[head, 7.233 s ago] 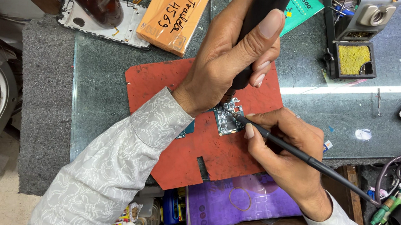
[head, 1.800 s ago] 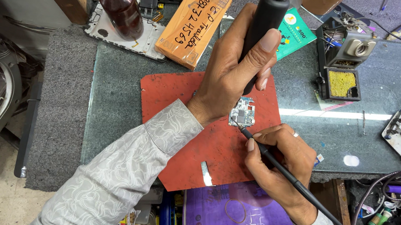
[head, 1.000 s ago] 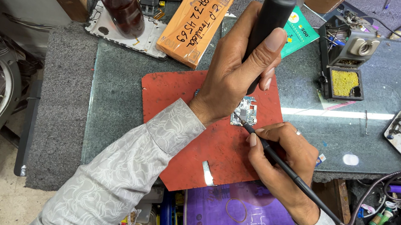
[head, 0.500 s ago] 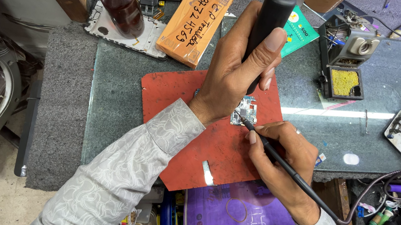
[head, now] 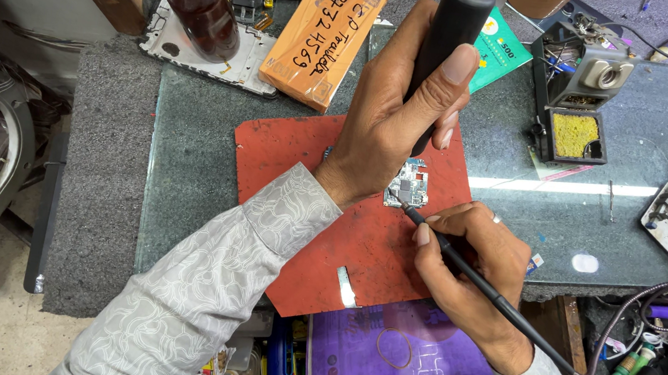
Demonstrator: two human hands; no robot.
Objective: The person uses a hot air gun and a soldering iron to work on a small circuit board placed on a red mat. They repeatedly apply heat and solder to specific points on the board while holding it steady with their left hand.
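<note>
Nearest me, my right hand (head: pixel 472 266) pinches a slim black soldering iron (head: pixel 498 294), its long axis running from lower right up-left to the tip on the small circuit board (head: pixel 407 193) lying on the red mat (head: pixel 298 209). Beyond, my left hand (head: pixel 396 123) wraps a thick black hot-air handle (head: pixel 450 37) pointing steeply down at the board. I judge I'm mid-rework; next needs a steady tip.

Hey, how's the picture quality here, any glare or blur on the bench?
Head view: sharp and evenly lit; a bright streak of glare runs across the glass top, and the metal strip on the red mat shines white. The left hand shades part of the circuit board, yet the tip of the right hand's iron stays clear. Edges bend slightly.
</note>
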